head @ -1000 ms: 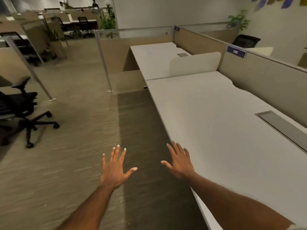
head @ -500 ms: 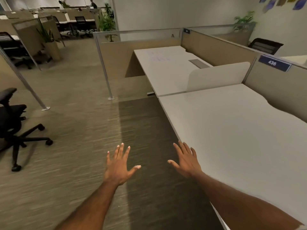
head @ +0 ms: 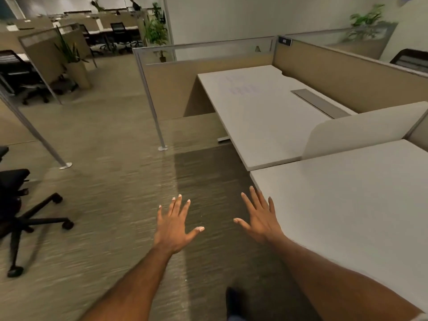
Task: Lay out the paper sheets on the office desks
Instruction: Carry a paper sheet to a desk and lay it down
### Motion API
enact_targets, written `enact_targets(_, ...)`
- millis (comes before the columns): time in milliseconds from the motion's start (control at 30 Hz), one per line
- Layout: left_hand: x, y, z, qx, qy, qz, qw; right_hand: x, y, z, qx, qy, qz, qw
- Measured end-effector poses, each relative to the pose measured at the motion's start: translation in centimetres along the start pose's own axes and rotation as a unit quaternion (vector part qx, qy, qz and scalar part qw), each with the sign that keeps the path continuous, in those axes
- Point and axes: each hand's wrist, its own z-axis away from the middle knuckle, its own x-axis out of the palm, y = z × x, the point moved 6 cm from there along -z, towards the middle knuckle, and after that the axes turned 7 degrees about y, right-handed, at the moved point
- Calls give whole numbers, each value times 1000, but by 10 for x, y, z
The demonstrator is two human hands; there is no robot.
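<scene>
Head cam view: both of the person's arms are stretched out forward, palms down. The left hand is spread wide, fingers straight and thumb sticking out toward the other hand, holding nothing. It hangs over the carpet, right at the line where a darker strip of carpet begins. The right hand is just beside it, also flat with fingers fanned and nothing in it. It sits at the front corner of the near desk, its outer fingers overlapping the desk's edge, but whether it actually touches the top can't be told. Ahead of the right hand's fingertips is the far desk, butted up against the near one, with a low white divider screen standing between the two. Out on the far desk, well ahead of the right hand, there are a couple of faint bluish patches on the white top — possibly printed sheets lying flat, but no edges show, so can't say. A grey cover strip is set into that desk further to the right, next to the tan partition panel. Off to the left of the left hand, well apart, there's a black office chair on casters, and ahead of that hand a metal partition post stands on the floor.
</scene>
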Motion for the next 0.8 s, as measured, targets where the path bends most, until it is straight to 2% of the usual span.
enact_targets(133,10,-24,-79,-5,-28,-8,1000,7,3,-92,-7,-11,-14,1000)
enact_targets(333,5,-62,-201,-40,-8,-10,999,2,14,-230,-14,-5,-10,1000)
enact_targets(500,14,-84,-298,-31,-2,2,999,15,21,-325,-11,-1,-6,1000)
enact_targets(800,71,-136,-498,8,-26,6,1000,53,56,-492,62,1,12,998)
